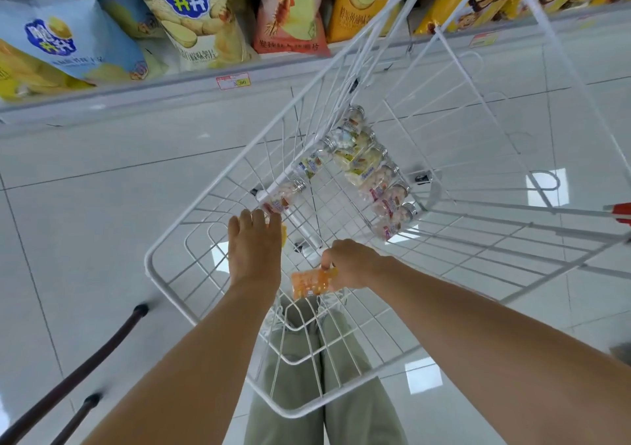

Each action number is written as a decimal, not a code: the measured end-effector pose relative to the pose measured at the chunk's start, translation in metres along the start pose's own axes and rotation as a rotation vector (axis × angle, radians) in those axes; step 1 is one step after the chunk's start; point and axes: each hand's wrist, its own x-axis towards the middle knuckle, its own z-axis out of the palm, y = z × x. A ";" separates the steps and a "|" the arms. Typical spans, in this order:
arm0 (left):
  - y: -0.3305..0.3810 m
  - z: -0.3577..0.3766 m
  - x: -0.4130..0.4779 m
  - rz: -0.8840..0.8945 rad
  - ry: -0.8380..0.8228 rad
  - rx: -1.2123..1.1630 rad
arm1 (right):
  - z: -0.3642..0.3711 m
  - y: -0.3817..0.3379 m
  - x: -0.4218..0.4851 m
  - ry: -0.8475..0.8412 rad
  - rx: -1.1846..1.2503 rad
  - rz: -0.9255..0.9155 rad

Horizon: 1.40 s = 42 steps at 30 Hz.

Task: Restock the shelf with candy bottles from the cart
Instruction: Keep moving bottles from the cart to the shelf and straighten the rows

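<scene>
Inside the white wire cart [164,274], several clear candy bottles with silver caps [372,174] lie in a row along the far right side. Two more bottles [290,192] lie at the left of the cart floor. My left hand [254,243] reaches down into the cart with its fingers curled over something yellow-orange that is mostly hidden beneath it. To its right, my right hand [351,263] grips an orange candy bottle [310,282], held on its side above the cart floor.
Shelves with snack bags [191,24] and price tags [234,81] run across the top. The floor is glossy white tile. Two dark bars [85,366] cross the bottom left. A red handle [618,210] shows at the right edge. My legs stand behind the cart.
</scene>
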 end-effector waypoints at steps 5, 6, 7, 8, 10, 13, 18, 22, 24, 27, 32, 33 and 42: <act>-0.003 0.002 0.003 0.000 -0.025 -0.017 | 0.000 0.002 0.002 0.000 0.076 0.006; -0.004 0.003 0.004 -0.006 -0.028 -0.026 | -0.003 0.004 0.002 0.004 0.110 0.008; -0.005 0.004 0.005 -0.014 -0.027 -0.039 | -0.006 0.006 0.001 0.006 0.145 0.010; -0.005 0.004 0.005 -0.022 -0.025 -0.059 | -0.009 0.008 0.001 0.015 0.185 0.010; -0.005 0.004 0.007 -0.032 -0.031 -0.124 | -0.015 0.012 -0.001 0.063 0.306 0.009; -0.001 0.000 0.010 -0.034 -0.048 -0.249 | -0.020 0.016 -0.003 0.217 0.539 -0.003; 0.006 -0.003 0.013 -0.136 -0.084 -0.706 | -0.023 0.021 -0.006 0.402 0.829 -0.008; 0.013 -0.008 0.011 -0.177 -0.112 -0.933 | -0.025 0.021 -0.005 0.459 0.916 -0.002; 0.015 -0.010 0.010 -0.188 -0.127 -1.013 | -0.027 0.022 -0.006 0.497 0.964 0.006; 0.015 -0.018 0.006 -0.212 -0.156 -1.174 | -0.032 0.022 -0.015 0.580 1.031 0.025; 0.009 -0.061 -0.008 -0.265 -0.209 -1.449 | -0.056 0.013 -0.054 0.703 1.145 -0.030; 0.008 -0.072 -0.013 -0.249 -0.210 -1.469 | -0.062 0.009 -0.065 0.731 1.154 -0.048; -0.016 -0.212 -0.070 -0.069 -0.206 -1.699 | -0.134 -0.036 -0.192 0.906 1.202 -0.165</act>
